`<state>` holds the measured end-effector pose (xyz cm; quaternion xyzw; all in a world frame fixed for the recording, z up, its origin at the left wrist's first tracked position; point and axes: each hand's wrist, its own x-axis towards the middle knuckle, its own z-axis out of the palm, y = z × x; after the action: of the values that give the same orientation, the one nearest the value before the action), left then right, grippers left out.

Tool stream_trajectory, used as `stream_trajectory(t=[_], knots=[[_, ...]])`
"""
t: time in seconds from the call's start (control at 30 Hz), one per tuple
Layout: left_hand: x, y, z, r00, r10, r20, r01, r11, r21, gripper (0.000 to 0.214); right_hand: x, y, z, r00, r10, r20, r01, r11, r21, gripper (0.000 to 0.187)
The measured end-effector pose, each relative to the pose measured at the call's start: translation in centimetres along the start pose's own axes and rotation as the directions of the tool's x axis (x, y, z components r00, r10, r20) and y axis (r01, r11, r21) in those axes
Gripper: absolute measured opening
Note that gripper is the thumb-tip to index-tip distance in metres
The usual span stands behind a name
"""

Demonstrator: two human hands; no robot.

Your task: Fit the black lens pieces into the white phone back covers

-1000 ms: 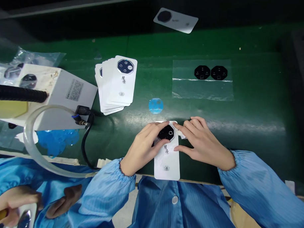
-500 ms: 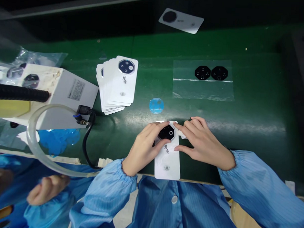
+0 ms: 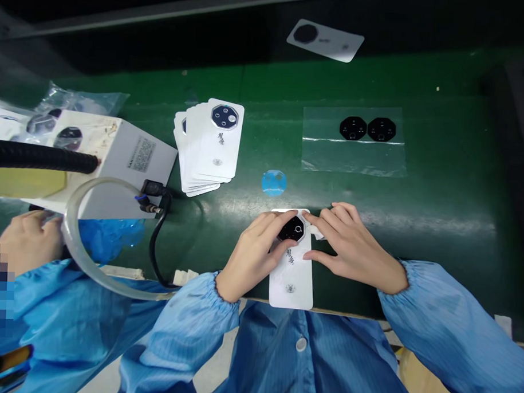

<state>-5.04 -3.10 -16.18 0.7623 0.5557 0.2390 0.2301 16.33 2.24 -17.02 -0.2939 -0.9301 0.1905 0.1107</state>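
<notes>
Two bare hands on one white card [image 3: 291, 280] lying at the green desk [image 3: 439, 168] edge. Left hand [image 3: 254, 248]: grip apart, fingers [image 3: 270, 219] around black octagonal piece [image 3: 293, 228]. Right hand [image 3: 355, 245]: grip apart, fingertips [image 3: 313, 220] at card's top edge, beside white film tab [image 3: 317, 234].

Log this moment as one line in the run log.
Left hand: on white card | right hand: beside its black octagonal piece
</notes>
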Motion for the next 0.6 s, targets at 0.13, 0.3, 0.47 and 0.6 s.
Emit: stream_trajectory(t=[0.13, 0.3, 0.47, 0.6], knots=[[-0.06, 0.04, 0.08, 1.000, 0.006, -0.002, -0.006, 1.000, 0.000, 0.048, 0.02, 0.07, -0.06, 1.000, -0.001, 0.000, 0.001, 1.000, 0.002, 0.067], [-0.16, 0.07, 0.09, 1.000, -0.006, 0.008, 0.006, 1.000, 0.001, 0.049, 0.02, 0.10, 0.00, 1.000, 0.004, 0.001, -0.004, 1.000, 0.010, 0.066], [-0.17, 0.03, 0.10, 1.000, 0.000, 0.012, 0.000, 1.000, 0.014, 0.053, -0.02, 0.13, 0.14, 1.000, 0.007, -0.003, -0.007, 1.000, 0.018, 0.068], [-0.20, 0.07, 0.09, 1.000, -0.005, 0.021, 0.005, 1.000, 0.022, 0.054, -0.04, 0.14, 0.18, 1.000, 0.003, 0.004, -0.003, 1.000, 0.019, 0.069]])
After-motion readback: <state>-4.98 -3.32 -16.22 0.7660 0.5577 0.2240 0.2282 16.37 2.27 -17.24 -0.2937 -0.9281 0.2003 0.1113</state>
